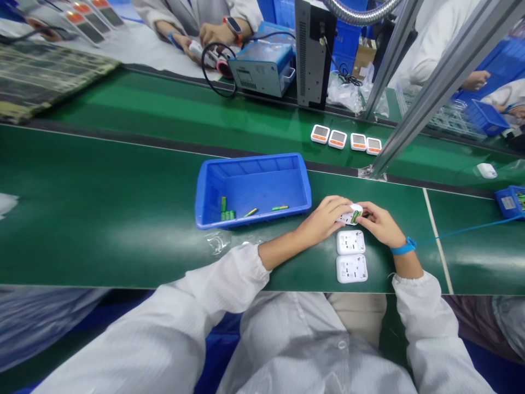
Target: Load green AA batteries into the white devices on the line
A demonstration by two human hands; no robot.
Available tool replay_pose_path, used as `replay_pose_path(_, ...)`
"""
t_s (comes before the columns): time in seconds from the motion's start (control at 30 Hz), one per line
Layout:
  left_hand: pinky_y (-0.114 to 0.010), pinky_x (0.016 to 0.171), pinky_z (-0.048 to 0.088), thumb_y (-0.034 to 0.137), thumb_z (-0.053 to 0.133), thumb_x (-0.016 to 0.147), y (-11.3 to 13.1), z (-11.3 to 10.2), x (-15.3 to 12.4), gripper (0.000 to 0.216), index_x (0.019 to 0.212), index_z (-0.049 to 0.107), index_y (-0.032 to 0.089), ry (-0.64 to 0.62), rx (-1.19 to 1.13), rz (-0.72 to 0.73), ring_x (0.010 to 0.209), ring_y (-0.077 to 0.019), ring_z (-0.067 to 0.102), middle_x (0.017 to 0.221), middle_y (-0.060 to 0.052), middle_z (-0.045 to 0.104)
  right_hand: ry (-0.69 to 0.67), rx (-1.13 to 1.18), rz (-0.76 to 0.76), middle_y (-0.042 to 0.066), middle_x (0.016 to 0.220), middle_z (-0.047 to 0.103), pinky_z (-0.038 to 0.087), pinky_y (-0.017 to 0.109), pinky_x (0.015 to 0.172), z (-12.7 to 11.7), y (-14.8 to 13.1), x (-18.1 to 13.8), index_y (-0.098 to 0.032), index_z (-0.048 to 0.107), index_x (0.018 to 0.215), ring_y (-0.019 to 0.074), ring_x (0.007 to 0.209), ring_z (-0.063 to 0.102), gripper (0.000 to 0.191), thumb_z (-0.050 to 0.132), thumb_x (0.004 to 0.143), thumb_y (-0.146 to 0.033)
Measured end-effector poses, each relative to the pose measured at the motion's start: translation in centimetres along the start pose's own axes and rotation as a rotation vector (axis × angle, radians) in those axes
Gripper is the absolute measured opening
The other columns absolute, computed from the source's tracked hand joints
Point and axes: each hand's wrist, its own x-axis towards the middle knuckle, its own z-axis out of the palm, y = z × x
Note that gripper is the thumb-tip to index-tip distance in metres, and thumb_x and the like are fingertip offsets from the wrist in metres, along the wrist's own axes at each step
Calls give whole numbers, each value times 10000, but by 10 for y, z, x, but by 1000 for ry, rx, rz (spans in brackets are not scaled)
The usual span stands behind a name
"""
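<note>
My left hand [326, 220] grips a small white device [346, 217] from its left side, back face up. Green batteries [355, 216] sit at the device's right end. My right hand [380, 223] closes on that end, its thumb at the batteries; part of the device is hidden under my fingers. Just below, two more white devices [350, 242] lie back up on the green work surface, one nearer my body, with no green batteries showing in them. Left of my hands stands a blue bin [254, 189] with several green batteries [227, 215] along its near side.
Several white-and-orange devices with screens [337, 139] lie on the far belt. A slanted metal post [435, 98] rises at the right. Clear plastic film [217, 241] lies before the bin. A blue cord [471, 229] runs from my right wristband. Co-workers' hands [213, 37] work across the line.
</note>
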Motion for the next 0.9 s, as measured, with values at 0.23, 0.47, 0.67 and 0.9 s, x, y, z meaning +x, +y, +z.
replay_pose_path(0.23,-637,1289,470,238,615,1121,-1,1,2,298,1415,665,226,23,3,48,1532,-333,526,1511,-160,672,55,-92,-34,6,903,803,554,325,731,6,-3,0,-231,784,1189,188,715,673,351,786,971,-506)
replay_pose_path(0.47,-675,1294,449,372,754,1067,3,-1,1,393,1413,659,212,84,-17,82,1557,-384,515,1566,-202,624,4,1,-45,35,1019,827,576,331,754,3,3,0,-228,752,1295,210,796,718,426,738,973,-506)
replay_pose_path(0.67,-656,1288,448,384,723,1084,10,-7,2,371,1404,672,201,173,-43,114,1534,-380,531,1525,-208,653,129,-113,-35,0,840,764,475,298,628,15,-2,-1,-225,782,1153,167,622,607,383,780,946,-548)
replay_pose_path(0.9,-520,1226,512,480,750,1065,25,-11,-2,308,1217,782,214,-78,-160,305,1382,-332,677,1377,-165,772,515,-318,40,98,1081,844,537,344,753,-19,24,-21,-190,807,1265,219,738,684,529,700,952,-603)
